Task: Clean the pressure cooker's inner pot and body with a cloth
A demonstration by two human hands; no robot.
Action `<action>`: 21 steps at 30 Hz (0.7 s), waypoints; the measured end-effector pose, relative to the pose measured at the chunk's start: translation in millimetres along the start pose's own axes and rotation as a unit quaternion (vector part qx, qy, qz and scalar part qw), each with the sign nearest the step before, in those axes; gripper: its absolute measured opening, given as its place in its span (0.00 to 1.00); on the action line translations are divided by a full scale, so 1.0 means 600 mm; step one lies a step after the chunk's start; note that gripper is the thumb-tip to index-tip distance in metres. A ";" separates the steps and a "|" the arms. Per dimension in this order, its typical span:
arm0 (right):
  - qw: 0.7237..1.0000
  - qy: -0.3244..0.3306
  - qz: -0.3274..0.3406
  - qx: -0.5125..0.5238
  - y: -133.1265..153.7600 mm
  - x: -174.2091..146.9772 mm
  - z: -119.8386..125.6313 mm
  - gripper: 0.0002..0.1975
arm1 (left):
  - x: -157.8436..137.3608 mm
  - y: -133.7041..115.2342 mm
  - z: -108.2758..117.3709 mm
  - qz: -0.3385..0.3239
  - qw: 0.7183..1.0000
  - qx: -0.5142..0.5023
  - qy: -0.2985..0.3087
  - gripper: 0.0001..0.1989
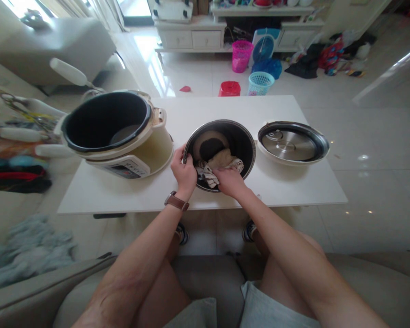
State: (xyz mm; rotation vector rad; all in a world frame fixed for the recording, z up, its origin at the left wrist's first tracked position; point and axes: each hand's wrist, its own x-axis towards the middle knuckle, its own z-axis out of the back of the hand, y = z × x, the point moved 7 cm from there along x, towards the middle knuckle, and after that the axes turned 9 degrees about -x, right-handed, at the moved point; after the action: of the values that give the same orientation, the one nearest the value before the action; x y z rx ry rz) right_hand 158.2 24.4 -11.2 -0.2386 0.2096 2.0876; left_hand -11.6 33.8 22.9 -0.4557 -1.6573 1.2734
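A dark inner pot [241, 134] is on the white table, its mouth facing me. My left hand [185, 172] grips the pot's left rim, thumb over the edge. Inside the pot, my right hand [230, 181] is closed on a crumpled cloth [222, 159], part brown and part striped, pressed against the pot's lower inner wall. To the left stands the cream electric cooker body [157, 152], open at the top with a control panel on its front. On the right lies the round lid [294, 148], its metal underside facing up.
The white table [205, 202] carries all these pieces. On the floor beyond it are a red bin [229, 89], a light blue basket [261, 84] and a pink basket [242, 55]. A white cabinet [191, 38] stands behind. White-handled items [68, 72] are close to the cooker's left.
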 end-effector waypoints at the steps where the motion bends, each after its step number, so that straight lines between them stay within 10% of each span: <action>1: 1.000 -0.002 0.001 -0.002 0.000 0.000 0.000 0.21 | 0.000 0.000 0.000 0.001 1.000 0.000 0.000 0.14; 21: 1.000 -0.001 0.001 -0.006 -0.001 0.000 0.002 0.22 | -0.001 0.003 0.001 0.006 1.000 0.011 0.002 0.12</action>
State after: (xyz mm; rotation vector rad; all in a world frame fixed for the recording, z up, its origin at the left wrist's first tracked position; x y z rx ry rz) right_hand 158.3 25.1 -10.1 -0.2443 0.1971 2.0906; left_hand -12.1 34.0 20.8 -0.4563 -1.6379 1.2966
